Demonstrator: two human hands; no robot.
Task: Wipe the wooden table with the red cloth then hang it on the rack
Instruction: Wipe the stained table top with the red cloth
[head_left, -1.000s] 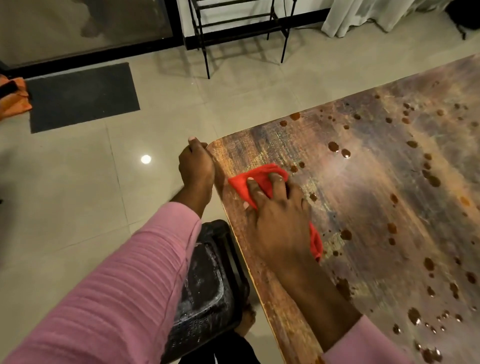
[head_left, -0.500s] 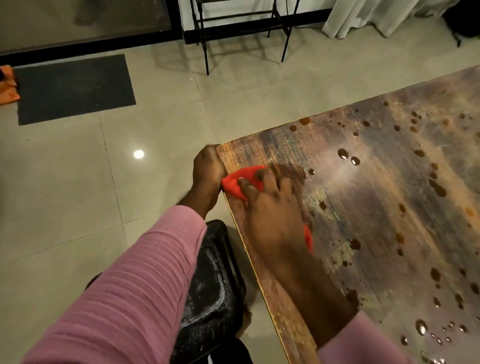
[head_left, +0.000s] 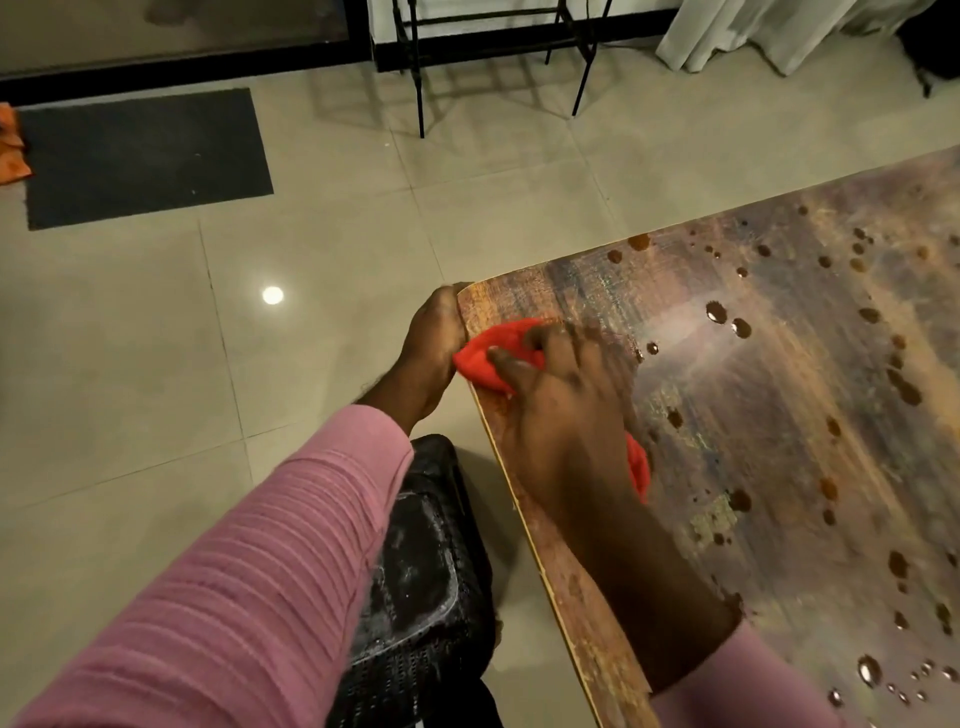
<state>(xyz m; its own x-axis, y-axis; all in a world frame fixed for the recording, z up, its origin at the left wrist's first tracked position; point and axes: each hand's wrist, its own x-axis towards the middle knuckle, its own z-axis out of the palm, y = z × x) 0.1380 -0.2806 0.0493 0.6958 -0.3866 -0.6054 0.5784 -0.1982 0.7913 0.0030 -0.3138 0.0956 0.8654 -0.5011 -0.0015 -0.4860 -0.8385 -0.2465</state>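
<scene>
The crumpled red fabric cloth (head_left: 493, 358) is a plain, bright scarlet. The worn rectangular wooden table (head_left: 779, 415), filling three to five o'clock, is streaked brown, orange and purplish grey along its grain, pale yellow at its edge, and dotted with glossy dark brown droplets (head_left: 717, 312). The ribbed knitted sleeve (head_left: 249, 571) at seven o'clock is dusty pink with fine crosswise ridges. The glossy floor tiles (head_left: 130, 364) are beige-grey with thin darker joints. At ten o'clock lies a charcoal rectangular mat (head_left: 145, 156), with an orange fabric scrap (head_left: 10, 150) beside it. The thin metal rack (head_left: 419, 109) at twelve o'clock is black, and the draped curtain (head_left: 753, 31) at one o'clock is white. The perforated plastic seat (head_left: 415, 571) at six o'clock is black, smeared whitish.
</scene>
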